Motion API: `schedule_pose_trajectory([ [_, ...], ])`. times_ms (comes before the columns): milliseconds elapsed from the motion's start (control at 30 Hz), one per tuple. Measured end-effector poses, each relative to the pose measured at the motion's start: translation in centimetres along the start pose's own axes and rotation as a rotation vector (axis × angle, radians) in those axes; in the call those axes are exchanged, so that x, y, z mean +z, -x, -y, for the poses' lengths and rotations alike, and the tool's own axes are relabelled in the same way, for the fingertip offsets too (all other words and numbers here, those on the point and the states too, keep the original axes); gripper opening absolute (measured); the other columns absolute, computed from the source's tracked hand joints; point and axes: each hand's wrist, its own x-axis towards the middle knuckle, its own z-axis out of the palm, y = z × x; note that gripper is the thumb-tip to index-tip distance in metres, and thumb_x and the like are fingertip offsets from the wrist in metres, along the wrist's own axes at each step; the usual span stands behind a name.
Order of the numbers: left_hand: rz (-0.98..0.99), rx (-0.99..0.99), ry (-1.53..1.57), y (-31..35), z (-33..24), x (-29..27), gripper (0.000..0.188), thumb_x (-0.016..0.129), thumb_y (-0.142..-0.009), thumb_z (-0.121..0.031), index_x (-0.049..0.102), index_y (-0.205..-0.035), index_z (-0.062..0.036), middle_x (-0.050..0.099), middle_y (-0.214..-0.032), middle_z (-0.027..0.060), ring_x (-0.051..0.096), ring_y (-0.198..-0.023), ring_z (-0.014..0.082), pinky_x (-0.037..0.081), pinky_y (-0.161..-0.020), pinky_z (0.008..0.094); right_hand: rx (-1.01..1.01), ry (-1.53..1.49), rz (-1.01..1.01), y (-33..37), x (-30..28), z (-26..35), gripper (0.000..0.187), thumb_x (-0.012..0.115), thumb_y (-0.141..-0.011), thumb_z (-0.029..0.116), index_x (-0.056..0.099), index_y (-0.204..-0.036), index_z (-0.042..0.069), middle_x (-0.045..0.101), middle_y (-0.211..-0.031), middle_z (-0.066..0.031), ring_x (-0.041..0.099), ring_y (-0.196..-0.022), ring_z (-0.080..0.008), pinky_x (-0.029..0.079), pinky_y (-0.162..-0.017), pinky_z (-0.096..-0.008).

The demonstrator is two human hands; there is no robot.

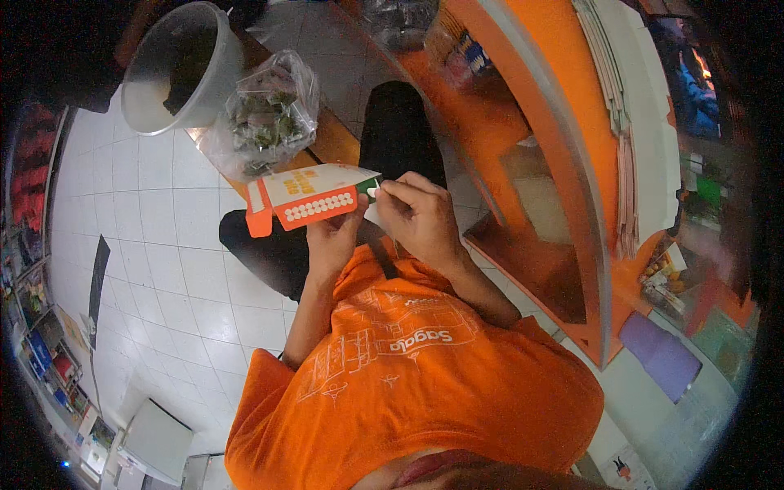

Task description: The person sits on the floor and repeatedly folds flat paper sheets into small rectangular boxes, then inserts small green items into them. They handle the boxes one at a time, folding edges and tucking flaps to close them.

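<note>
My left hand [331,247] grips an orange and white cardboard box [306,188] from beneath, near its right end. Rows of white circles run along the orange side facing me, and a flap hangs open at the left end. My right hand [423,219] is at the opposite end, thumb and fingers pinched together beside the box's green edge [365,187]. A small white bit shows by those fingertips; what it is I cannot make out. The box is held over my lap, between my dark-clad knees.
A wooden bench [336,137] beyond the box bears a clear plastic bag [269,122] with dark green contents. A translucent bucket [214,73] stands behind it. To my right curves an orange counter [563,122] with shelves and stacked papers [625,180]. White tiles [175,237] cover the floor.
</note>
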Motion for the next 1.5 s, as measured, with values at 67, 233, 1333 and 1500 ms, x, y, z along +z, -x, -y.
schedule_pose_trajectory([
  [67,0.009,-0.079,0.02,0.3,-0.7,-0.1,0.028,0.073,-0.091,-0.013,0.061,-0.114,-0.0027,0.064,-0.104,0.0034,0.06,-0.095,0.011,0.051,-0.082,0.0266,-0.019,0.023,0.016,0.2,-0.1,0.1,0.015,0.069,-0.086,0.005,0.068,-0.096,-0.007,0.064,-0.078,-0.0128,0.065,-0.064,-0.0185,0.05,-0.056,-0.0288],
  [233,0.003,-0.003,0.078,0.3,-0.3,-0.4,0.03,0.074,-0.089,-0.012,0.062,-0.115,-0.0035,0.065,-0.108,0.0033,0.061,-0.097,0.0116,0.051,-0.084,0.0272,-0.01,0.001,0.013,0.6,0.1,0.5,0.015,0.07,-0.085,0.006,0.068,-0.095,-0.006,0.064,-0.08,-0.0127,0.066,-0.064,-0.0192,0.051,-0.056,-0.03],
  [1333,0.209,-0.19,0.548,-2.6,2.6,-1.4,0.05,0.063,-0.093,-0.027,0.048,-0.136,-0.0058,0.059,-0.126,0.0145,0.062,-0.106,0.0273,0.053,-0.091,0.0397,-0.116,-0.038,-0.055,-0.9,-2.2,1.9,0.035,0.082,-0.074,0.033,0.058,-0.078,0.007,0.054,-0.079,-0.007,0.055,-0.074,-0.0272,0.046,-0.066,-0.0375],
  [1500,0.11,-0.003,-0.232,-4.0,4.1,-2.1,0.038,0.061,-0.098,-0.027,0.055,-0.126,-0.0027,0.056,-0.126,0.0091,0.057,-0.11,0.0219,0.048,-0.092,0.0313,-0.011,-0.087,-0.059,0.3,-0.2,-2.0,0.042,0.081,-0.079,0.037,0.054,-0.081,0.006,0.053,-0.086,-0.0092,0.053,-0.071,-0.0267,0.043,-0.062,-0.0378],
])
